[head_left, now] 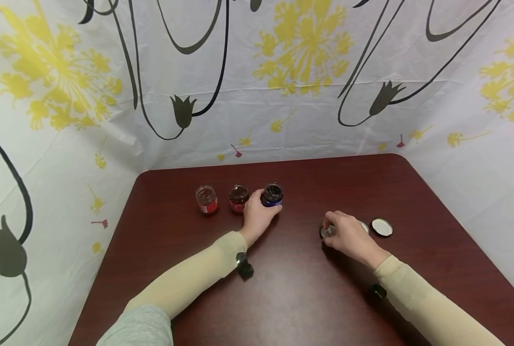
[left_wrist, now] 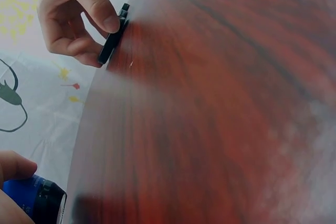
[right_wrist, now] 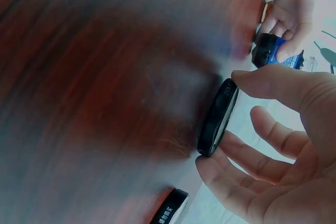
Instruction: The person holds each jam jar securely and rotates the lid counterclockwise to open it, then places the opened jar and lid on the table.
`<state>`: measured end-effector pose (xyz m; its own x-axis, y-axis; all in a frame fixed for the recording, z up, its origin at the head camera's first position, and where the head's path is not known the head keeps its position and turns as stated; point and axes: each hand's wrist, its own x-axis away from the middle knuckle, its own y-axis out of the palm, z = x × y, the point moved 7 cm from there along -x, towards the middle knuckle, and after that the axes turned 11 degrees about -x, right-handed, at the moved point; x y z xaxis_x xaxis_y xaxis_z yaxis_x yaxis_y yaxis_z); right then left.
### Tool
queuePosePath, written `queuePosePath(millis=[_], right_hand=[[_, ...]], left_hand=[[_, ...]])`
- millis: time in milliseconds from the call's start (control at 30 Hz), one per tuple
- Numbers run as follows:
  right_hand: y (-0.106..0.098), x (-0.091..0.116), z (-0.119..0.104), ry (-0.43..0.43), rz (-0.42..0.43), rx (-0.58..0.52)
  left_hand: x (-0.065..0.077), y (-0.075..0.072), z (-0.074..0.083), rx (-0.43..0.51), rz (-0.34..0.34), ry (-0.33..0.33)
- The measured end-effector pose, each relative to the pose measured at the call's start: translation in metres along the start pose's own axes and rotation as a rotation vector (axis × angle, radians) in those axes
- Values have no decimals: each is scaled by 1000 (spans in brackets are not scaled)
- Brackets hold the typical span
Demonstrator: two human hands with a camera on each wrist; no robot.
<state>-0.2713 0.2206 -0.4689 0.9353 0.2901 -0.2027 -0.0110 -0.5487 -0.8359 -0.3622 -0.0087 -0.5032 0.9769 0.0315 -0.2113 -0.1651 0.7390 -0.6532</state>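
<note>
My left hand (head_left: 257, 218) grips an open glass jar with a blue label (head_left: 273, 193), which stands upright on the table; dark contents show at its mouth. In the right wrist view that jar (right_wrist: 278, 51) appears past my right hand. My right hand (head_left: 349, 235) pinches a black-rimmed jar lid (right_wrist: 218, 119) by its edge, thumb on one side and fingers on the other. The lid is at or close to the tabletop, pale inside facing up. Beside it lies a second lid (right_wrist: 170, 208), partly covered by my right hand in the head view.
Left of the blue jar stand an open jar with dark contents and a red label (head_left: 238, 198) and a clearer open red-labelled jar (head_left: 206, 199). Another lid (head_left: 382, 227) lies inside-up at the right. The dark red table (head_left: 282, 298) meets a patterned white cloth (head_left: 248, 125) behind.
</note>
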Motion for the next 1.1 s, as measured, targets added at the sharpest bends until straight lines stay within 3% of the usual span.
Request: queuePosePath(millis=[433,1100], right_hand=[[-3,0,8,28,-14,24],[-3,1,13,11,-5,36]], left_hand=[[-2,1,-1,-27,31,8],[-4,1,1,-70,24,21]])
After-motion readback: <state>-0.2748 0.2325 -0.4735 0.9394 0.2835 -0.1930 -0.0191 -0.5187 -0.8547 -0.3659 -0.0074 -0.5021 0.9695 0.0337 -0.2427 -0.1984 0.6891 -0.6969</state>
